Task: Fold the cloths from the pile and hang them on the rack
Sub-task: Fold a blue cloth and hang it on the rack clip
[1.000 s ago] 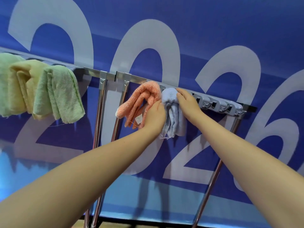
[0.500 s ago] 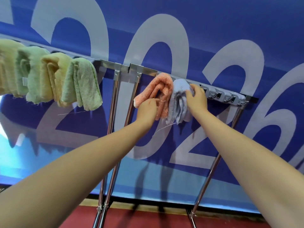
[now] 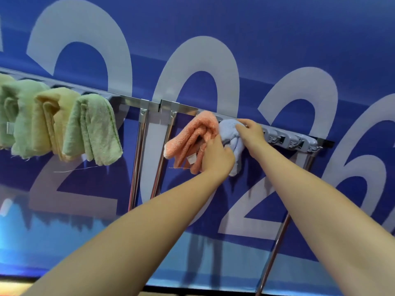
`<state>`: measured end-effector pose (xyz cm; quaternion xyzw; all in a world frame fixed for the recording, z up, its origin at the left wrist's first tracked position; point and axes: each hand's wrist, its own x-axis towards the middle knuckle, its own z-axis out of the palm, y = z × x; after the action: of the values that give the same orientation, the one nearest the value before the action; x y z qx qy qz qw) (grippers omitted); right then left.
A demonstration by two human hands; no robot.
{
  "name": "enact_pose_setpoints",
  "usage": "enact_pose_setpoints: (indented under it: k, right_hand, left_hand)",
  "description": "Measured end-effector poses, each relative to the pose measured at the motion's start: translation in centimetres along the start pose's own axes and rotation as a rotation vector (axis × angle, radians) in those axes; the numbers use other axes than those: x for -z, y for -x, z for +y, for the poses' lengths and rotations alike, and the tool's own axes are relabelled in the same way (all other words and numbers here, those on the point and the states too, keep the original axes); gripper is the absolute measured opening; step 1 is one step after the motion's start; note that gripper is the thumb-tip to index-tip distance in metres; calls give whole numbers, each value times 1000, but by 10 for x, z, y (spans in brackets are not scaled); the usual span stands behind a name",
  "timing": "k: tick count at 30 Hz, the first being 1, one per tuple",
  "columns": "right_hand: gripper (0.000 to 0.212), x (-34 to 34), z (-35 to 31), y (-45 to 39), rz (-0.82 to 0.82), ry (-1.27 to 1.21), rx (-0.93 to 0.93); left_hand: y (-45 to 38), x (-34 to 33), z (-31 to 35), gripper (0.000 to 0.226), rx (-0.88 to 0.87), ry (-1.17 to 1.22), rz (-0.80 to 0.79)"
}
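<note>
Cloths hang folded over a metal rack [image 3: 183,107] whose top rail slopes down across the view from left to right, in front of a blue banner [image 3: 277,39] printed with large pale numerals.

Nearest, two bare forearms reach up from the bottom edge. The left hand [image 3: 215,157] has its fingers curled round the lower inner folds of the orange cloth [image 3: 192,137], gripping them where they meet the neighbouring cloth. The right hand [image 3: 250,131] rests on top of the pale blue cloth [image 3: 229,129] at the rail, fingers bent over its upper fold and pinching it. The two cloths touch side by side, the orange one to the left, with a small white label [image 3: 191,159] hanging from it.

Right of the blue cloth, the rail carries a grey strip of clips [image 3: 295,142] that runs bare to the rail's right end, where a slanted leg [image 3: 275,248] drops away. Left of the orange cloth, a short bare stretch of rail holds two brackets with two chrome legs [image 3: 136,159] below.

Further left, well apart from the hands, a crowded group hangs to the rail's left end: a green cloth [image 3: 94,129], a yellow cloth [image 3: 57,120] and more green cloths [image 3: 23,116], pressed together.
</note>
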<state>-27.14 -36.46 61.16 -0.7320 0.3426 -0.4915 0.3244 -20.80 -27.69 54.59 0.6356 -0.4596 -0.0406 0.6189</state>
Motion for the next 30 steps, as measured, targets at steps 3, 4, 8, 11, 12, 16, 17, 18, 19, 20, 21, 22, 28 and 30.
enact_pose_setpoints:
  k: [3,4,8,11,12,16,17,18,19,20,21,22,28,30]
  right_hand:
    - [32,8,2,-3,96,3,86]
    - [32,9,4,-3,119,-1,95]
    - [28,9,14,-2,25,100,60]
    - [29,9,16,-1,-46,276,120]
    - [32,8,15,-2,-57,268,157]
    - [40,4,5,0,-143,198,204]
    - [39,4,5,-1,-175,202,202]
    - [37,5,3,-2,-206,207,200]
    - [35,6,2,-3,-224,214,202]
    - [32,6,1,-4,-231,221,199]
    - [30,6,-1,-6,-225,227,188]
    - [29,6,-2,-8,-217,228,171]
    - [19,-1,-6,-3,-224,265,27]
    - [21,0,-6,2,-207,134,-45]
  left_hand:
    - [-4,-9,-4,38,-26,-35,58]
    - [-6,-12,-5,41,-26,-36,41]
    - [-12,-15,-5,31,-101,-102,25]
    - [-18,-12,-10,31,-105,-122,78]
    - [-20,-9,-13,34,-112,-113,93]
    - [-22,-2,-20,41,-132,-60,58]
    - [-21,-1,-20,42,-116,-32,24]
    - [-21,-2,-20,42,-110,-2,-9]
    - [-21,-3,-20,43,-113,17,-39]
    - [-23,-5,-20,43,-120,30,-62]
    - [-24,-6,-20,44,-126,37,-78]
    - [-27,-8,-19,44,-128,46,-92]
    - [-41,-14,-3,47,13,161,-154]
    - [-46,-12,3,46,67,209,-154]
